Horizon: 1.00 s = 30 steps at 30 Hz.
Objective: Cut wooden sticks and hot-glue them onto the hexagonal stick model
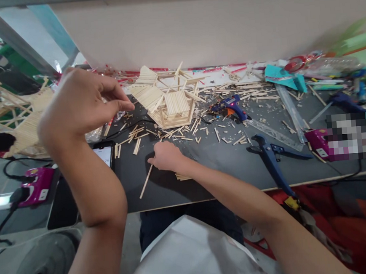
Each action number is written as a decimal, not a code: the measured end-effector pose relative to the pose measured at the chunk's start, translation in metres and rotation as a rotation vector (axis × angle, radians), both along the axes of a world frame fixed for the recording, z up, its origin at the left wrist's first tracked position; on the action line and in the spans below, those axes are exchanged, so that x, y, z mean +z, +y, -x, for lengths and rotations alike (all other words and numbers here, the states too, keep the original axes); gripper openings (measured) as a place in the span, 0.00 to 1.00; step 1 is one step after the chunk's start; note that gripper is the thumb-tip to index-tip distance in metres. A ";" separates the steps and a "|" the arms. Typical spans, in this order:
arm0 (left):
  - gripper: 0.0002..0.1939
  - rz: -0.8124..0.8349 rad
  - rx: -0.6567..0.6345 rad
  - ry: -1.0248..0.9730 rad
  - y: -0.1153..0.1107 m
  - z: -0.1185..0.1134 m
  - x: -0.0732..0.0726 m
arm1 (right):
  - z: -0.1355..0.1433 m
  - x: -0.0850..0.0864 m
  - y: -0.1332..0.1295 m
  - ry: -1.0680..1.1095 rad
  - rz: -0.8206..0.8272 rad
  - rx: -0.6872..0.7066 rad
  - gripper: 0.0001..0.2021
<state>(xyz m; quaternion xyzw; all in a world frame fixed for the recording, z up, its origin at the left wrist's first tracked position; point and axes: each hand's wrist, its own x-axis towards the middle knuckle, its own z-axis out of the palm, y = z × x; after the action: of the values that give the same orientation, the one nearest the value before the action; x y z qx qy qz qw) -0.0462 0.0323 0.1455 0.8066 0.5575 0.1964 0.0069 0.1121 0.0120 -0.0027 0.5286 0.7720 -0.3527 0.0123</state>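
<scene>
My right hand (168,156) is closed low over the dark table, with a thin wooden stick (146,182) in its fingers slanting toward the front edge. Under the right wrist lies a small bunch of similar sticks (182,176). Raised at the left, my left hand (86,98) has its fingers curled and the thumb pressed toward them; anything between them is too small or hidden to make out. Beyond both hands stands a model built of wooden sticks (175,103), with slatted panels and an open many-sided frame. Short cut sticks (136,134) lie scattered in front of it.
A blue glue gun (236,107) lies right of the model, near a clear ruler (274,134) and a blue-handled cutter (271,155). Purple power strips (36,186) sit at both sides. A phone (104,153) is beside my left forearm; another stick structure (25,111) stands far left.
</scene>
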 end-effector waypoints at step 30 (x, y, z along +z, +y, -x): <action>0.24 0.099 -0.177 -0.038 -0.002 -0.001 0.003 | 0.010 0.010 -0.021 0.088 -0.064 0.007 0.11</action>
<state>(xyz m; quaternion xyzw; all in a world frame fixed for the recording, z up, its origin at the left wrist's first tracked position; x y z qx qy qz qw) -0.0448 0.0308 0.1489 0.8475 0.4928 0.1825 0.0748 0.1020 -0.0086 0.0068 0.5101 0.7846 -0.3505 -0.0374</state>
